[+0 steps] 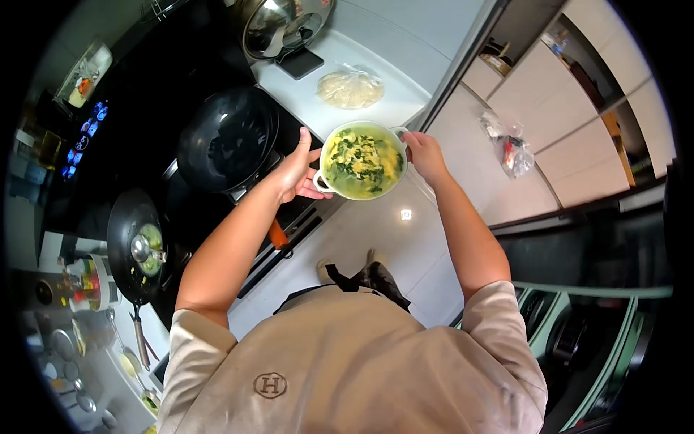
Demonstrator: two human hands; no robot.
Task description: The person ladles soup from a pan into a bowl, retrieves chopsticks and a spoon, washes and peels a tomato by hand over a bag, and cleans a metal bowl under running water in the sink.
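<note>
- L hand (298, 175): mostly open, thumb up & away, fingers spread at/under L loop handle of white round two-handled bowl (356, 197); how much wt it takes, can't tell.
- R hand (423, 154): closed, thumb & fingers pinching bowl's R handle.
- Bowl: held up between both hands, approx. level, above floor; full of yellow-green soup w/ dark leafy greens & yellow egg-like bits (363, 163).
- Just beyond bowl: clear plastic bag w/ pale contents (352, 88), on white surface (406, 92); clear domed lid w/ dark knob (278, 29) farther back.
- L of bowl: deep black round wok (225, 141) on black stove (148, 173).
- L of bowl, nearer body: orange handle (277, 235); farther L, black frying pan (124, 264) w/ shiny metal ladle (140, 248) & some greenish liquid in it.
- Well R of bowl: clear crumpled bag w/ red item (515, 155).
- Below bowl: pale tiled floor (426, 253).
</note>
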